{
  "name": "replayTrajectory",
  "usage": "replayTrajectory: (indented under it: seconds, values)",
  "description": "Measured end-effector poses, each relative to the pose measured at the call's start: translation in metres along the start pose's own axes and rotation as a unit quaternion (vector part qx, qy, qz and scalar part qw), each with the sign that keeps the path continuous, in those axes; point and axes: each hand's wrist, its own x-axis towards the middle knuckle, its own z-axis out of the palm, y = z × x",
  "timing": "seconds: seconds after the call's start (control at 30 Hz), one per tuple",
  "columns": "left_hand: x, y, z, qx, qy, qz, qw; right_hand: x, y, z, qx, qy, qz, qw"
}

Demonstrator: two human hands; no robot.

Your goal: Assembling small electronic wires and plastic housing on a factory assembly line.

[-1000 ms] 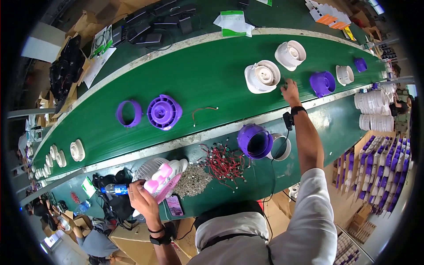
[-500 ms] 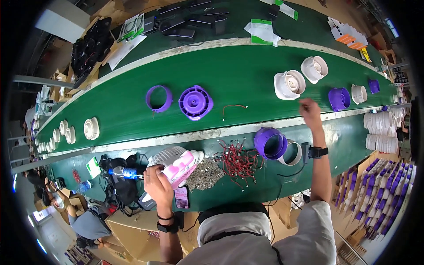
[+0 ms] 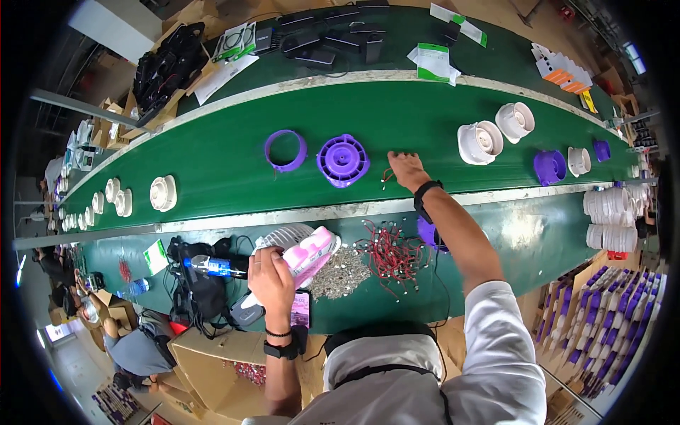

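A green conveyor belt [image 3: 418,106] crosses the workroom above a green bench [image 3: 510,216], both bending at the rim of the fisheye view. The right hand [image 3: 409,171] is low over the belt, fingers curled and close together, with a short red wire lead [image 3: 385,178] showing just beside them; whether they pinch it I cannot tell. The left hand [image 3: 272,283] is clasped on the near-left edge of a pink-and-white fan [image 3: 312,256] above the bench, a side grip that probably steadies its tilted body and leaves the pink front uncovered. Just right of the fan lie a heap of small metal parts [image 3: 340,276] and a tangle of red wire leads [image 3: 391,253], likely kept between the two hands so that either can get at them. A purple cylinder [image 3: 428,232] is partly hidden behind the right forearm. Farther out on the belt, a purple slotted housing [image 3: 343,161] and a purple ring [image 3: 290,168] lie left of the right hand, while two white round housings [image 3: 479,142] sit to its right, hollow sides showing, perhaps for easy access inside.
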Motion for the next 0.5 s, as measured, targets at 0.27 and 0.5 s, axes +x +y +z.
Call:
replayTrajectory:
  seconds: [0.27,0.5]
  values:
    - [0.003,0.003,0.005,-0.009,0.009,0.018,1.0,-0.035,0.012,-0.031,0.185,0.049,0.059,0.98]
    - [0.0,0.002,0.003,-0.019,0.025,0.029,0.999,-0.153,-0.046,-0.095,0.292,-0.155,0.051,0.942]
